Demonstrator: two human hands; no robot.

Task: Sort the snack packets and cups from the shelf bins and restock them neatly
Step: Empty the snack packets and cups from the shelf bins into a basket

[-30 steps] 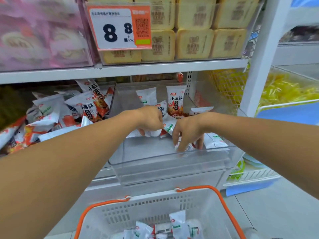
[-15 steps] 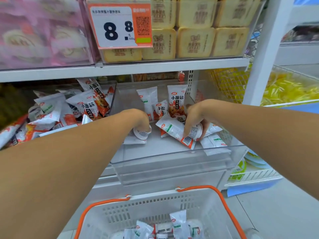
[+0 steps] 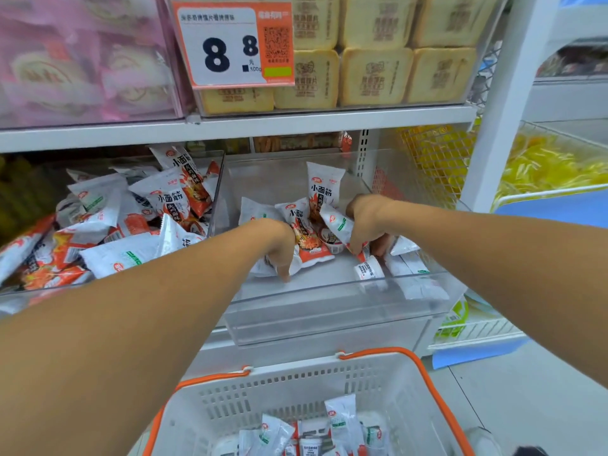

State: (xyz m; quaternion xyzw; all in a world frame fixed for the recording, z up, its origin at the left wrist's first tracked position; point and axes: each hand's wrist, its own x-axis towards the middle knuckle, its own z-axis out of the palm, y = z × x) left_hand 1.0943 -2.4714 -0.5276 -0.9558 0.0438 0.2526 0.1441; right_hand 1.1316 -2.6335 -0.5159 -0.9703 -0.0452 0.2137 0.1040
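Snack packets (image 3: 307,238) lie in a clear bin (image 3: 329,311), between the two hands. The left hand (image 3: 279,245) curls down on a white packet (image 3: 263,268), one finger pointing at the bin floor. The right hand (image 3: 368,222) pinches a white packet (image 3: 339,225). A small cup (image 3: 367,269) lies just below the right hand. A white basket (image 3: 296,383) sits under both arms.

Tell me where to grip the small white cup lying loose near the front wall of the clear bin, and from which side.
Grip the small white cup across its round sides, coming from above. It lies tipped over on the clear bin floor, apart from the packets, and the bin's front wall blocks a frontal approach.
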